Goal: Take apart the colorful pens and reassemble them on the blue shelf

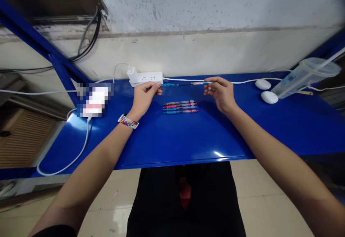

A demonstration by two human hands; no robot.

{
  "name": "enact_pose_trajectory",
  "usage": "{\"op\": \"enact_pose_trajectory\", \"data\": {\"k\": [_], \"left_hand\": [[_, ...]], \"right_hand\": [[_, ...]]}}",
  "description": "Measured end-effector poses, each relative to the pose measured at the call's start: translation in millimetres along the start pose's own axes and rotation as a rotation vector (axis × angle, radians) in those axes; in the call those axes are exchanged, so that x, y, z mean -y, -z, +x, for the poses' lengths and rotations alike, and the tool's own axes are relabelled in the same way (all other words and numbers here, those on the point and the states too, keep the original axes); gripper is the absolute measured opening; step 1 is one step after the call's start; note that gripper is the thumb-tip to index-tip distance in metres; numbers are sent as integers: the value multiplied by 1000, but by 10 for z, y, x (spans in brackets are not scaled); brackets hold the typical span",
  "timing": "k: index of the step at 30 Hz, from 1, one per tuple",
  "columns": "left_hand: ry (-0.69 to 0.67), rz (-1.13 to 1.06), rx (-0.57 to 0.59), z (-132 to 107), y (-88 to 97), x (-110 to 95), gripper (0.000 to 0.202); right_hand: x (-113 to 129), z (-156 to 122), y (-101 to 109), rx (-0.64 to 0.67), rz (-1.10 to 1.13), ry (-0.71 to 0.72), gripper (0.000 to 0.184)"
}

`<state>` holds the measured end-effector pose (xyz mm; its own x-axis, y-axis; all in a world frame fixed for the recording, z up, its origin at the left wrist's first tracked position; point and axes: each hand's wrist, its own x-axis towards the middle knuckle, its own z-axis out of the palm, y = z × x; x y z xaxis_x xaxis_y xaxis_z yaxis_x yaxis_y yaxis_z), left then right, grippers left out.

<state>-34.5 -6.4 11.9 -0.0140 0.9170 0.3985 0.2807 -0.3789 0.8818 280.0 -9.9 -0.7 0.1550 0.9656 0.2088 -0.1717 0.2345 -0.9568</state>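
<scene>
A thin pen [185, 84] with a blue grip and a dark middle spans the gap between my two hands, held level. My left hand [145, 96] pinches its blue-grip end between thumb and finger. At the other end, my right hand [221, 92] grips the light-blue tip with thumb and fingers. Whether this pen is in one piece I cannot tell. Below it, several pens [180, 107] lie side by side on the blue table [172, 143], with grey, pink and blue grips. A colourful woven band circles my left wrist.
A white power strip [149, 77] with a plugged-in charger stands behind my left hand. At left lies a blurred phone [94, 101] on a cable. To the right are two white rounded objects [269, 97] and a clear plastic cup [293, 79]. A wall borders the back.
</scene>
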Motion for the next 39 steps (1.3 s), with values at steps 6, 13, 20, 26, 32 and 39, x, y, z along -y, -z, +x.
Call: {"op": "enact_pose_trajectory", "data": {"k": [6,13,20,26,32,39], "left_hand": [[-1,-19,0,7,-6,15,31],[40,-64,2,24,-10,91,43],[86,-130,-1,22,-15,106,40],[99,-88,11,9,-10,72,43],[109,-85,125,-47,-51,-6,43],[77,-2,254,-116,-103,-57,59]], "right_hand": [[17,-4,2,-6,-35,-19,19],[38,-9,-1,-3,-1,-35,19],[27,-13,-3,20,22,-31,18],[30,-31,0,36,-8,-18,17],[17,-101,-49,176,-24,-2,18],[-20,-193,-117,297,-92,22,19]]}}
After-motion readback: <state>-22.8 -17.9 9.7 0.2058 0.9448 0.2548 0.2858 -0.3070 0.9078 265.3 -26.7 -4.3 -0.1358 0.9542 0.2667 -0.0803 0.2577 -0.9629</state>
